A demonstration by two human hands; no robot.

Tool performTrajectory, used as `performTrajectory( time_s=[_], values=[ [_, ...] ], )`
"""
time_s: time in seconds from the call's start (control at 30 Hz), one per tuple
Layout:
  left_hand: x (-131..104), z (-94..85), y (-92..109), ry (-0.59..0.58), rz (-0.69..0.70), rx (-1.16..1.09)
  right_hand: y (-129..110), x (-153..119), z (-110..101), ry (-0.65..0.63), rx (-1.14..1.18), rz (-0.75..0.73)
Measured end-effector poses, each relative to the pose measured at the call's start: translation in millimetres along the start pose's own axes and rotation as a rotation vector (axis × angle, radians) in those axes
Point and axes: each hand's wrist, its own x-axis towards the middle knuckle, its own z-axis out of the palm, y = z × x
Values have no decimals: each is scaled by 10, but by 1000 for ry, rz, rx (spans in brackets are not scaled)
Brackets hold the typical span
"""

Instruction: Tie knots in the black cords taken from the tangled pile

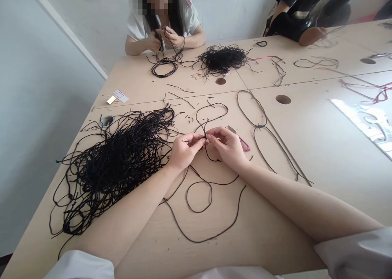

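Observation:
Near the middle of the view, my left hand [187, 148] pinches a thin black cord [212, 112] between thumb and fingertips. My right hand [227, 145] is closed on the same cord, its fingertips nearly touching those of the left. The cord loops out beyond my fingers, and a short end with a small knot hangs below them. A loose black cord [199, 241] curves over the table in front of my forearms. To the left of my left hand lies a large tangled heap of black cords [113, 160]. Small scissors with pink handles [244, 143] lie beside my right hand.
Across the pale wooden table [196, 262], a person handles black cord near a coil [164, 68] and a second black heap [223, 59]. Another person sits at the far right. A long knotted cord [275, 138], table holes, red cords [367, 85] and a clear sheet [372, 119] lie rightward.

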Motion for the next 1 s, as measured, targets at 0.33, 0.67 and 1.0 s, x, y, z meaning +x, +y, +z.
performTrajectory(
  time_s=[0.33,0.67,1.0],
  values=[
    [9,-23,36,48,-101,-112,6,1,-27,-106,296,34],
    [-2,-20,66,40,-97,-104,65,51,-35,-107,425,83],
    [-22,-17,26,-35,-36,-69,40,22,-16,-101,261,27]
  ],
)
